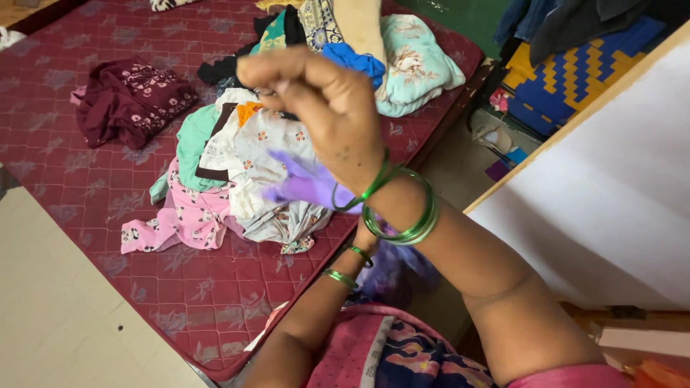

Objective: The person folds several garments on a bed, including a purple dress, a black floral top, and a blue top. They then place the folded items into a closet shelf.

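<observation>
Right grip [316,100] on purple cloth [305,185]

Green bangles [413,219], pink patterned garment [388,352]

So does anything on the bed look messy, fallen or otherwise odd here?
Nothing looks damaged or spilled. The clothes pile lies loose and unfolded on the maroon mattress, with a dark maroon garment crumpled apart from it. The right hand, raised, holds a purple cloth; the left hand is mostly hidden behind the right arm.
</observation>
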